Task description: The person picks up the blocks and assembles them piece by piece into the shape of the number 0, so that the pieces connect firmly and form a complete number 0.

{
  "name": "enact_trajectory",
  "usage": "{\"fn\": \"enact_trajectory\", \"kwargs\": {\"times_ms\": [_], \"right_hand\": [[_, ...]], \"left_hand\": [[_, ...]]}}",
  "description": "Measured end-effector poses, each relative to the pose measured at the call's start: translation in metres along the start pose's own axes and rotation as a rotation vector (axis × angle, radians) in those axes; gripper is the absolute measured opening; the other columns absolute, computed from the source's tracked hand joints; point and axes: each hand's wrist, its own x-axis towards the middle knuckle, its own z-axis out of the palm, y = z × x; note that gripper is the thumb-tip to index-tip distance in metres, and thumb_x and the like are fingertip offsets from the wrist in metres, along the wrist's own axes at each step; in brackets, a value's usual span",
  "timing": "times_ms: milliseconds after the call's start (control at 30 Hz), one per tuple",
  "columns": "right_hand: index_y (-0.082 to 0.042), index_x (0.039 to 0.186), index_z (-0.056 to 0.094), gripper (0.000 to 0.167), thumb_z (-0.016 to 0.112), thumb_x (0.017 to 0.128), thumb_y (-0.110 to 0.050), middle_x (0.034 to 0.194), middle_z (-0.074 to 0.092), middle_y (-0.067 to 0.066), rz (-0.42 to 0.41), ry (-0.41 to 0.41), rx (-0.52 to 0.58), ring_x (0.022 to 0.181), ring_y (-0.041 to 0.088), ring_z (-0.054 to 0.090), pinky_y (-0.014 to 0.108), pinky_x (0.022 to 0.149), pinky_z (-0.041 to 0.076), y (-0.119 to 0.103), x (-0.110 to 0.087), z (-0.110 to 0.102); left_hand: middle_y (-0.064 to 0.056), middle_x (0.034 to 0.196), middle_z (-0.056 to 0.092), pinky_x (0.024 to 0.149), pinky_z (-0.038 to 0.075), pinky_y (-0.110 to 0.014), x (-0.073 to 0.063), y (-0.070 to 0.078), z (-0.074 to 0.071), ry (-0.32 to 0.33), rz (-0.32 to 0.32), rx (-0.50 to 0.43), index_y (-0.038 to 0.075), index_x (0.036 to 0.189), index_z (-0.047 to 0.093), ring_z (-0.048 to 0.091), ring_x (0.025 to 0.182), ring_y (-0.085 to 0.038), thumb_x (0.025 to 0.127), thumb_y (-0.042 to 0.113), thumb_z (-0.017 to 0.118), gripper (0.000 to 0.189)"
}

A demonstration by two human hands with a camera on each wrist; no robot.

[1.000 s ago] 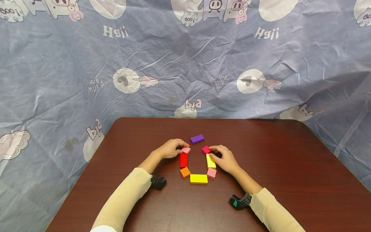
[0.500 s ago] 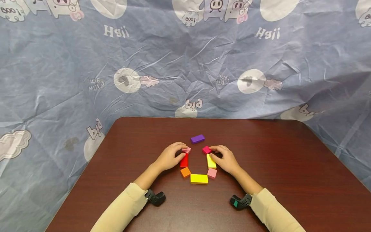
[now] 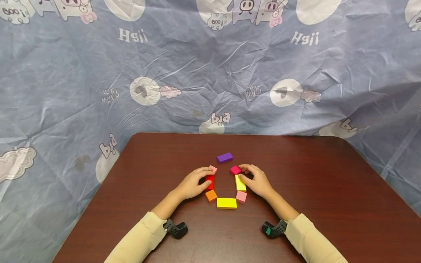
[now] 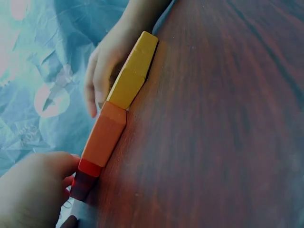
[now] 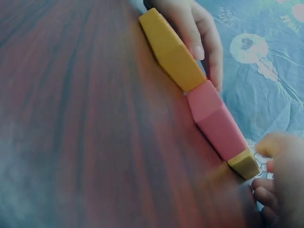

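Note:
Painted blocks form a rough U on the table. My left hand (image 3: 194,182) lies over its left side, thumb on the red block (image 3: 209,187) and fingertips at the seam with the light pink block (image 3: 213,169). An orange block (image 3: 211,196) sits nearer me. My right hand (image 3: 257,182) rests at the right side; its thumb touches the upright yellow block (image 3: 241,185) and its index finger is at the crimson block (image 3: 235,170). A pink block (image 5: 216,118) stands between that yellow block and the front yellow block (image 3: 226,203). Both hands have loosely bent fingers.
A purple block (image 3: 224,157) lies apart beyond the U's open far end. The brown tabletop (image 3: 302,175) extends widely on both sides. Behind its far edge hangs a blue printed cloth (image 3: 184,65). Black wrist cameras (image 3: 176,229) are worn below the sleeves.
My left hand has slid from the light pink block towards me, so its thumb now lies on the red block. My right hand and the blocks have stayed nearly in place.

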Motion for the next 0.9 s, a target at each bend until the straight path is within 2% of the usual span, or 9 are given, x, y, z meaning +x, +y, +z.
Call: {"fn": "enact_trajectory", "kwargs": {"times_ms": [167,333,600,800,900], "right_hand": [[0.0,0.124,0.061,0.038,0.069,0.09,-0.014,0.103,0.066,0.012,0.039,-0.037,0.032,0.091,0.023,0.062,0.04,0.081,0.051,-0.004,0.013,-0.009],[0.002,0.122,0.061,0.037,0.069,0.09,-0.014,0.108,0.065,0.016,0.036,-0.074,0.016,0.097,0.03,0.063,0.047,0.086,0.051,-0.018,0.04,-0.016],[0.001,0.118,0.065,0.035,0.068,0.087,-0.015,0.113,0.064,0.014,-0.001,-0.189,-0.134,0.107,0.033,0.06,0.048,0.093,0.046,-0.029,0.084,0.0],[0.001,0.121,0.065,0.038,0.068,0.084,-0.01,0.121,0.062,0.016,-0.008,-0.312,-0.28,0.117,0.035,0.054,0.048,0.102,0.039,-0.03,0.102,0.014],[0.0,0.122,0.065,0.039,0.067,0.083,-0.008,0.124,0.062,0.017,-0.005,-0.376,-0.333,0.119,0.035,0.054,0.048,0.103,0.039,-0.032,0.106,0.018]], "left_hand": [[-0.006,0.135,0.056,0.107,0.035,-0.044,0.001,-0.003,0.0,0.002,-0.01,-0.077,0.006,0.129,0.062,0.045,0.131,-0.025,0.093,0.018,0.065,0.037],[-0.007,0.134,0.056,0.107,0.035,-0.044,0.001,-0.003,-0.001,0.003,-0.015,-0.095,0.005,0.129,0.062,0.046,0.13,-0.025,0.093,0.016,0.065,0.037],[-0.008,0.135,0.056,0.108,0.035,-0.044,0.0,-0.005,-0.001,-0.002,-0.004,-0.103,0.005,0.129,0.062,0.045,0.131,-0.025,0.094,0.018,0.065,0.037],[-0.007,0.135,0.055,0.108,0.035,-0.043,0.001,-0.005,0.0,-0.006,0.002,-0.105,0.004,0.129,0.062,0.045,0.132,-0.024,0.094,0.018,0.065,0.038],[-0.007,0.135,0.055,0.108,0.035,-0.043,0.0,-0.004,-0.001,-0.004,-0.001,-0.111,0.004,0.129,0.062,0.045,0.132,-0.024,0.094,0.018,0.065,0.038]]}}
